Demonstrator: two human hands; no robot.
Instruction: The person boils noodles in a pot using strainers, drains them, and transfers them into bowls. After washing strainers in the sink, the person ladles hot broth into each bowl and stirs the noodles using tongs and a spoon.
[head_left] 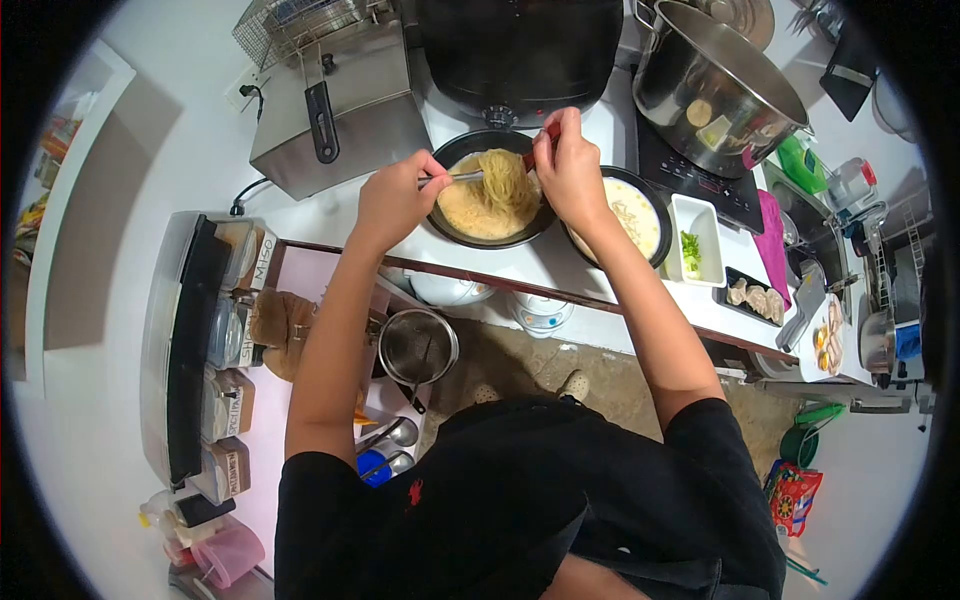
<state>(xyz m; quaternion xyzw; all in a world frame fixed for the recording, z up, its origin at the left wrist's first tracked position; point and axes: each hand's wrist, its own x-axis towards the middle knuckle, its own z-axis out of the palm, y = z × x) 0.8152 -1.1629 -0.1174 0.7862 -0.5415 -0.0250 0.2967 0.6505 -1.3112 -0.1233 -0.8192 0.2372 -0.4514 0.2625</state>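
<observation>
My left hand (400,195) is closed on the thin handle of a silver metal utensil (465,177), whose far end meets a clump of noodles (506,182). In my right hand (570,170) is a dark red utensil (530,158), mostly covered by the fingers, at the other side of the clump. The noodles hang over and into a black bowl (447,222) of creamy orange-brown soup (478,212). Just right of it, partly behind my right wrist, stands a second black bowl (664,232) with pale soup and toppings.
A white tray (712,240) of chopped greens and a black tray (733,294) of meat slices lie rightward. A large steel pot (690,90) stands on an induction cooker (735,195). Behind are a steel fryer (370,120) and a black appliance (520,50). A strainer (418,345) is lower left.
</observation>
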